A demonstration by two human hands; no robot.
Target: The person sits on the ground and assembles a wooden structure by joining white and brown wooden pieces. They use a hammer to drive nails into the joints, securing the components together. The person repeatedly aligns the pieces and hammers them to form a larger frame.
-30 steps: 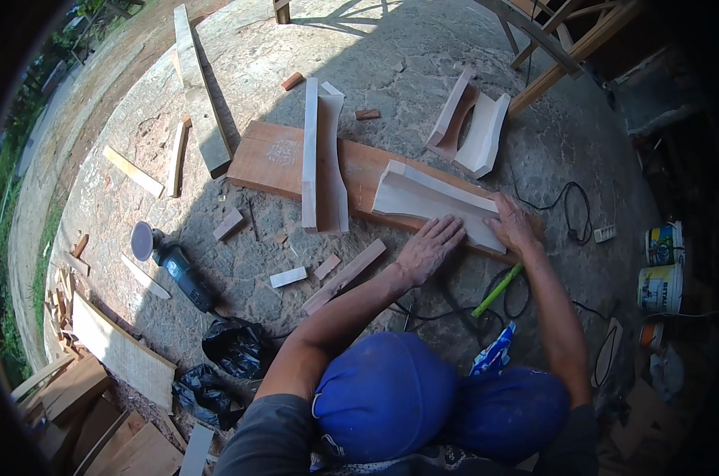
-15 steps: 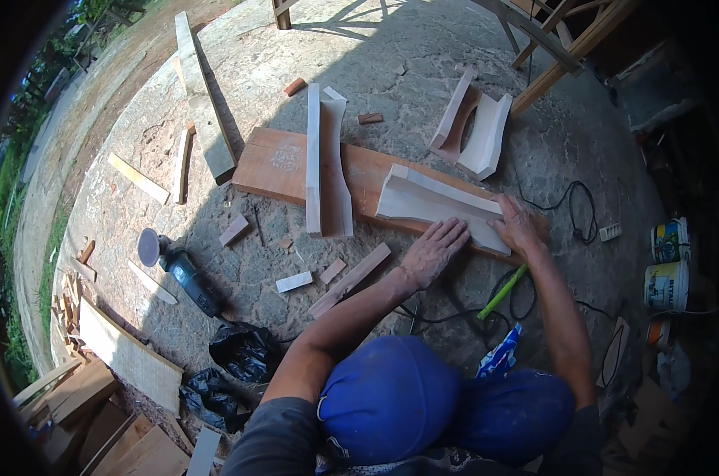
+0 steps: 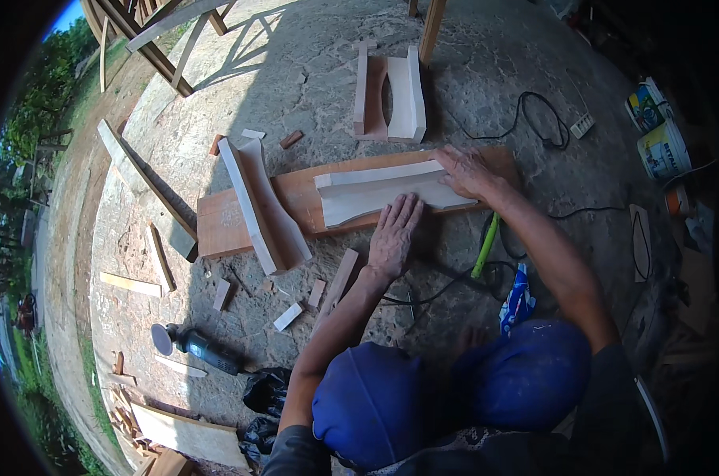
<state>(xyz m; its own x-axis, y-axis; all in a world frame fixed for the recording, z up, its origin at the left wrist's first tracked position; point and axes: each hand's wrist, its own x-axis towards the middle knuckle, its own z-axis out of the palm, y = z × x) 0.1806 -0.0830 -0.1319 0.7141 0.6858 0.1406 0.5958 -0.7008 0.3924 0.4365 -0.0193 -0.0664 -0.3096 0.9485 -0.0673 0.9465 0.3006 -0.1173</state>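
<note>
A pale, curved wooden piece (image 3: 367, 190) with a raised far edge lies along a reddish-brown plank (image 3: 296, 168) on the ground. My left hand (image 3: 395, 234) rests on its near edge, fingers stretched out flat. Around the raised edge at its right end, my right hand (image 3: 464, 172) has its fingers over the top and its thumb on the inner face. To the left, a second pale curved wooden piece (image 3: 258, 198) lies crosswise over the plank.
Beyond the plank stands a pale wooden piece with an oval gap (image 3: 407, 95). An angle grinder (image 3: 208, 351) lies at the near left, among wood offcuts (image 3: 288, 317). A power strip (image 3: 582, 125), black cables and buckets (image 3: 664, 148) are on the right.
The view has turned, so the scene appears rotated. My left hand stays flat on the wooden piece's near edge, while my right hand still holds its right end.
</note>
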